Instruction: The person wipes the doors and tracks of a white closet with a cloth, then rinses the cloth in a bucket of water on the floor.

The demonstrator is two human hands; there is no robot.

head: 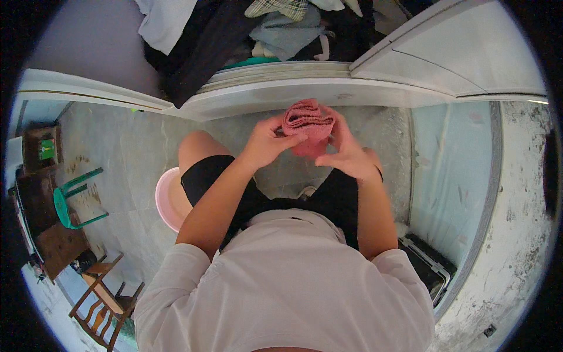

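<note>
A reddish-pink cloth [309,124], gathered in several folds with its lower part hanging down, is held in front of my knees. My left hand [272,140] grips its left side, the thumb lying across the front. On the other side my right hand [344,145] holds the cloth with the fingers behind it, while the thumb stands apart below. A dark band circles my right wrist. Ahead of the cloth is an open wardrobe with a pile of clothes [288,33], including grey, black and plaid pieces.
A pink basin [169,202] stands on the tiled floor by my left leg. Farther left are a green stool [62,207] and a wooden chair [99,314]. Dark trousers [193,57] hang over the wardrobe's white ledge [272,94]. A black case [426,268] lies at the right.
</note>
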